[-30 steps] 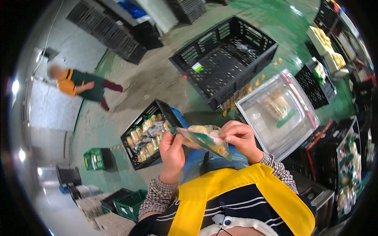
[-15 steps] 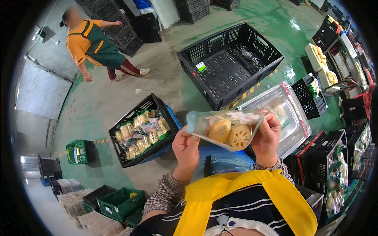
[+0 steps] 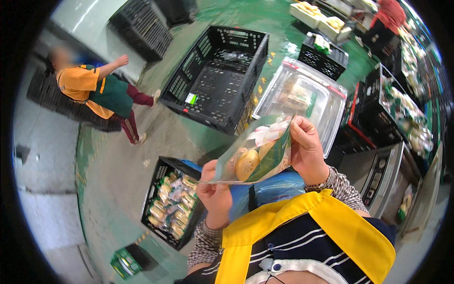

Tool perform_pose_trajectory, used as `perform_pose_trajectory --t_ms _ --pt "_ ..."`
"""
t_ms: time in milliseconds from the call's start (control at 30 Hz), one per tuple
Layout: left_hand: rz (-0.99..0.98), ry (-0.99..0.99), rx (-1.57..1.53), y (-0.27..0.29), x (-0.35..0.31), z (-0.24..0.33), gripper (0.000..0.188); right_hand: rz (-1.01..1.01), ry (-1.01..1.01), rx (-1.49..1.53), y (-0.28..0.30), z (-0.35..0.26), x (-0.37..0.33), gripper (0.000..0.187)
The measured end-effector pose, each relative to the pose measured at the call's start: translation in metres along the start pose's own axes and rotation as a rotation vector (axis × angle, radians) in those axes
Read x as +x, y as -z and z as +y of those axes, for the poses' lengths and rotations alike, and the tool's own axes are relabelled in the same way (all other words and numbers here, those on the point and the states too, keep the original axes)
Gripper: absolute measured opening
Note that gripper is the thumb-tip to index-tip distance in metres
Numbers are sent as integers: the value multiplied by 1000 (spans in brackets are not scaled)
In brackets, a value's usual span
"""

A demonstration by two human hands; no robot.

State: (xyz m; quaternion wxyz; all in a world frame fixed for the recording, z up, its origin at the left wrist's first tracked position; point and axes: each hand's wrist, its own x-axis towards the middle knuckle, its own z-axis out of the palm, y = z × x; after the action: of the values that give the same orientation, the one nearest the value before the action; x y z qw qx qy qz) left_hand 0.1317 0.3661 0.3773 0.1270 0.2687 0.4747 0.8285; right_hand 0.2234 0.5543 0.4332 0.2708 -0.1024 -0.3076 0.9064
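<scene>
In front of my chest is a clear plastic bag (image 3: 267, 151) printed with a pink-white flower and a green leaf. Lotus root pieces (image 3: 247, 165) with round holes show inside it. My left hand (image 3: 215, 191) pinches the bag's lower left corner. Closed on the upper right edge is my right hand (image 3: 307, 146), thumb on top. The bag slants, its right end higher. Beneath it lies a blue plastic-wrapped bundle (image 3: 274, 191). Beyond my right hand, a similar bag (image 3: 300, 97) rests on a translucent tub or lid (image 3: 328, 106).
A black crate (image 3: 189, 232) of bagged lotus root stands left of my left hand. A large black crate (image 3: 224, 119) is ahead. A metal appliance (image 3: 385, 175) and stacked crates (image 3: 373, 94) stand right. A person in a green apron (image 3: 90, 90) walks at far left.
My view has turned, shifting the surroundings. The bag has tilted, left end lower, and more of its leaf print shows. Both hands still grip it. The person in the apron has stepped onward.
</scene>
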Motion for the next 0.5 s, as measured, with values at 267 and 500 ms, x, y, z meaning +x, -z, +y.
perform_pose_trajectory --t_ms 267,500 --pt "-59 25 37 -5 5 2 14 99 180 93 17 2 -16 12" --pt "-83 12 408 3 14 19 6 106 88 176 67 28 -8 10"
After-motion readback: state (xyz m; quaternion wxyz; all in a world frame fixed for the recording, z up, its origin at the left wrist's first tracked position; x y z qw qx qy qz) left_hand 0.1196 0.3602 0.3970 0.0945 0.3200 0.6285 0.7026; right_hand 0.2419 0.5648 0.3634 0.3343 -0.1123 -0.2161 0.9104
